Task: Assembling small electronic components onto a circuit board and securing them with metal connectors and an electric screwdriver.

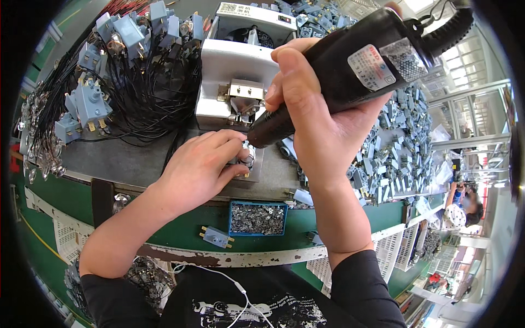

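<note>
My right hand point(322, 109) is wrapped round a black electric screwdriver point(350, 60), which slants down to the left. Its dark nose ends just beside the fingertips of my left hand point(205, 164). Those fingers are closed on a small shiny part point(248, 158) with a brass-coloured tab, low in front of a white bench machine point(238, 71). The fingers hide much of the part, and whether the screwdriver's tip touches it I cannot tell. A metal fixture point(246, 95) sits on the machine's front, just above both hands.
Grey plug-like blocks with black wires point(142, 82) are heaped at left. Many loose grey blocks point(388, 153) cover the right side. Near the front edge stand a blue tray point(257, 203) of small metal pieces and a single grey block point(216, 237). Another person point(465, 210) is far right.
</note>
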The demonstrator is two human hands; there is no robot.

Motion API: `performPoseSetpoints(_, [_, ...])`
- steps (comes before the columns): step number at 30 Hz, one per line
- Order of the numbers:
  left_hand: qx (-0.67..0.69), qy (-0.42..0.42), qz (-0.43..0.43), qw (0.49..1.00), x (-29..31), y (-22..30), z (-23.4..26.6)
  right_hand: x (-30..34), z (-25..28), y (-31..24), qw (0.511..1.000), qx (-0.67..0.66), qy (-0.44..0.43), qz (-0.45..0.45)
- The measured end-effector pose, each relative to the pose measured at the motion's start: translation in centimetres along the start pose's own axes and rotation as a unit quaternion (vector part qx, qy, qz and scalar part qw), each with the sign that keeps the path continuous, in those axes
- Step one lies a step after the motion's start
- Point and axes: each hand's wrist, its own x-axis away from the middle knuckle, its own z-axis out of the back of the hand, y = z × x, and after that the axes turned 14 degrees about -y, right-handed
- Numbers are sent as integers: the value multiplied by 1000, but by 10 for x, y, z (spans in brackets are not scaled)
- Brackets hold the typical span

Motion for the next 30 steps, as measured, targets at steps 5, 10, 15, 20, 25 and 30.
performPoseSetpoints(5, [-4, 5, -6, 1000, -1, -2, -2, -3, -12, 3, 999, -26, -24, 36])
performPoseSetpoints(10, [16, 16, -20, 1000, 0, -4, -5, -1, -12, 9, 997, -15, -43, 65])
performPoseSetpoints(15, [18, 21, -12, 1000, 0, -3, -7, 2, -3, 9, 999, -24, -33, 8])
performPoseSetpoints(20, [18, 30, -32, 999, -2, -6, -5, -1, -10, 7, 998, 28, -31, 38])
performPoseSetpoints(25, [-147, 98, -21, 984, 3, 19, -5, 9, -1, -14, 998, 48, 36, 25])
performPoseSetpoints(30, [-198, -150, -120, 961, 30, 56, -31, -8, 4, -19, 993, 49, 101, 28])
